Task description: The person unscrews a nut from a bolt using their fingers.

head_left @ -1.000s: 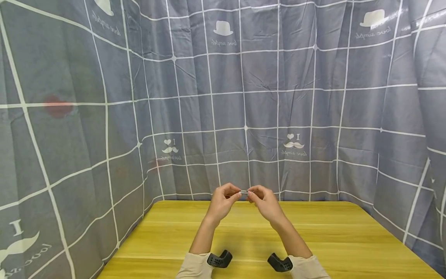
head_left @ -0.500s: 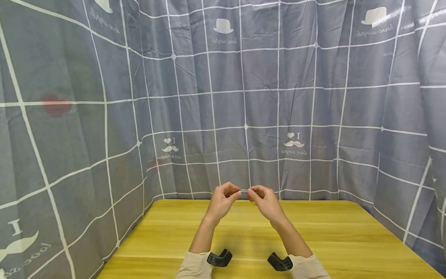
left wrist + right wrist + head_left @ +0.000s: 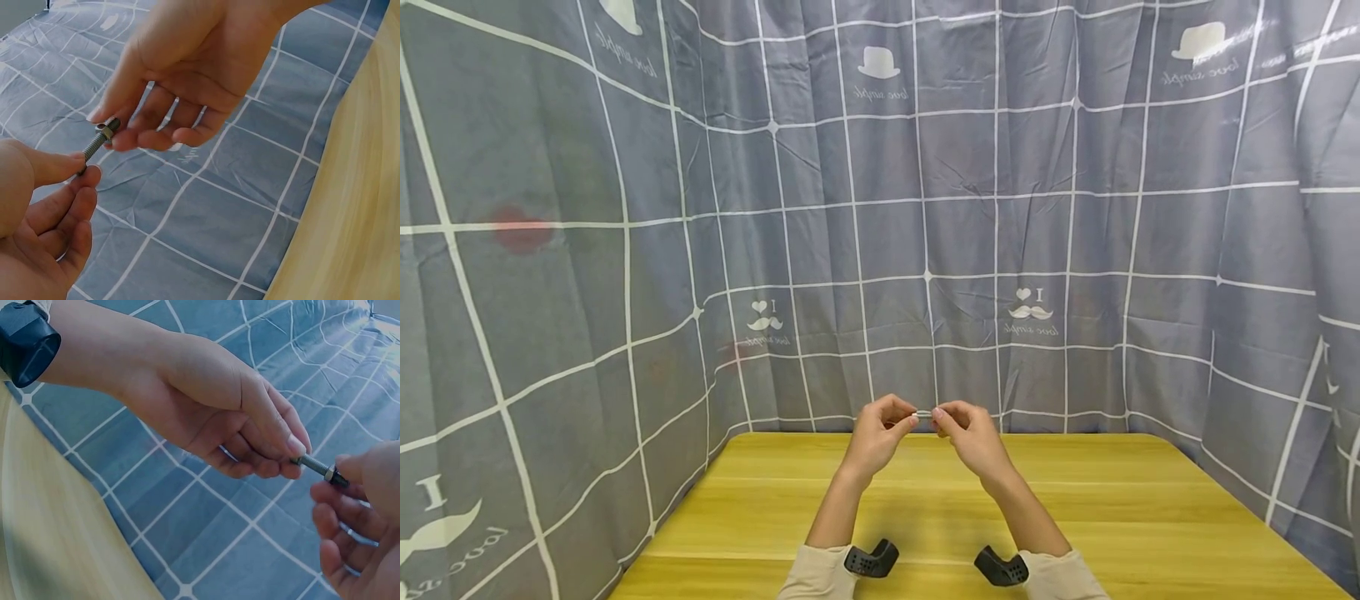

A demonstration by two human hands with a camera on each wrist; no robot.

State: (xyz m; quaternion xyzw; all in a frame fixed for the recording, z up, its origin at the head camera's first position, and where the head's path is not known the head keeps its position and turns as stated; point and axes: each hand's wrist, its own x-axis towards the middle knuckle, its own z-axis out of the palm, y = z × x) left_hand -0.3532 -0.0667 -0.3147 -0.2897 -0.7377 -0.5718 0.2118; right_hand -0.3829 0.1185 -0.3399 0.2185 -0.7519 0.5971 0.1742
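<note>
Between my two hands, above the far edge of the table, a threaded metal bolt [image 3: 94,147] is held up. My left hand [image 3: 876,433] pinches one end of it between thumb and index finger, hiding that end. Toward the other end sits a hex nut [image 3: 330,474] on the thread. The thumb and index finger of my right hand [image 3: 973,437] pinch at this nut, and a short bit of bolt shows past it. In both wrist views the remaining fingers of each hand curve loosely below the bolt.
A yellow wood-grain table [image 3: 760,500] lies below the hands. Grey curtains [image 3: 970,233] with white grid lines hang behind it and at both sides. Each sleeved wrist carries a black device, such as the left wrist camera [image 3: 872,558].
Both hands stay in nearly the same place with the bolt between them. The head view shifts slightly, and the right fingertips move very little.
</note>
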